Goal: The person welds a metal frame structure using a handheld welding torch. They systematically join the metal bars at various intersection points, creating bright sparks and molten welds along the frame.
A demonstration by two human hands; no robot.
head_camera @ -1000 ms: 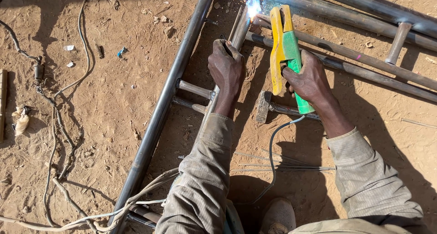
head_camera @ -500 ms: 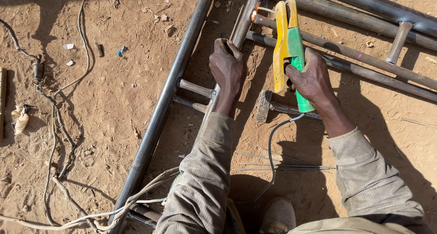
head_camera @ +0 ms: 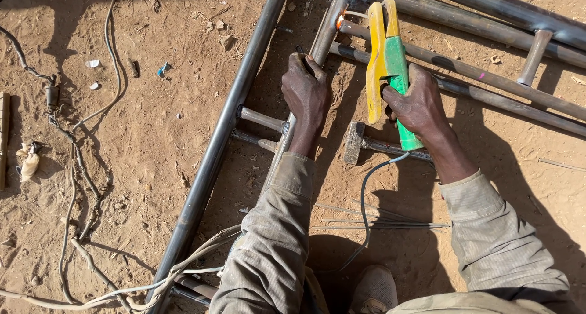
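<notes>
1. The right hand (head_camera: 418, 103), right of centre, grips the yellow-and-green welding electrode holder (head_camera: 386, 57), fingers closed round its green handle.
2. The left hand (head_camera: 308, 91) clasps the grey steel tube (head_camera: 317, 51) at upper centre, fingers wrapped.
3. The bright arc seen a second ago has died; only an orange glowing spot (head_camera: 339, 21) remains, so that weld looks paused.
4. A steel hammer (head_camera: 360, 143) lies on the sand between the arms.

Steel tubes (head_camera: 470, 8) cut off at top edge; electrode holder (head_camera: 390, 63) grip hidden under right hand (head_camera: 418, 103).
</notes>
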